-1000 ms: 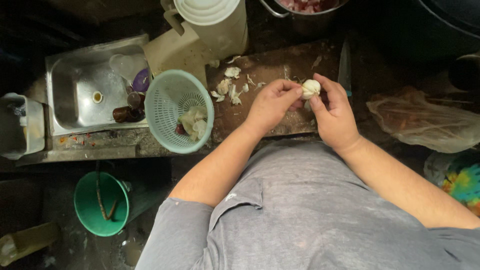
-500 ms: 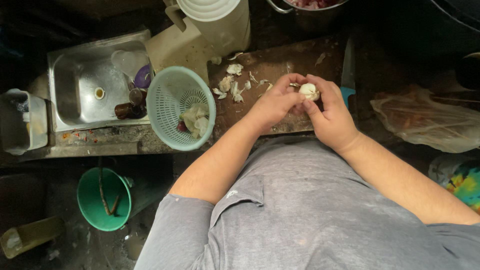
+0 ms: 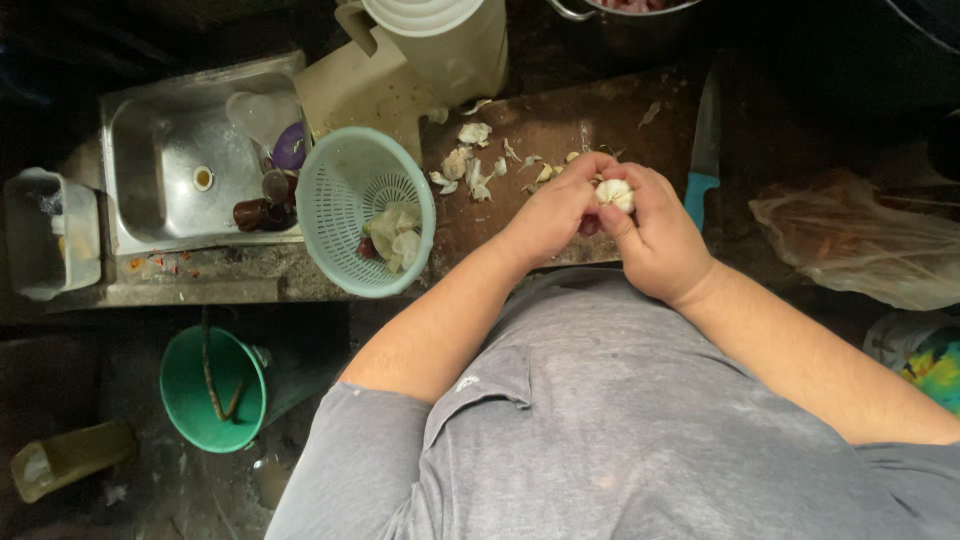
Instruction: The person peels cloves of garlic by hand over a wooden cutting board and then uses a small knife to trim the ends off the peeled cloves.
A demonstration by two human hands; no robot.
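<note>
White garlic bulb (image 3: pixel 615 192) pinched between left hand (image 3: pixel 548 212) and right hand (image 3: pixel 655 235), centre frame | skins (image 3: pixel 470 165) already on board (image 3: pixel 560 130) | bulb mostly whole, peeling barely begun

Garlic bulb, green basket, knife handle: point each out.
garlic bulb (image 3: pixel 614 192), head view, on its white top between both hands.
green basket (image 3: pixel 330 190), head view, on its slotted left wall.
knife handle (image 3: pixel 695 196), head view, on the blue grip.

Crumpled clear plastic bag (image 3: pixel 860 240) on the desk at right; below it, colourful printed packet (image 3: pixel 935 370) at the edge.
</note>
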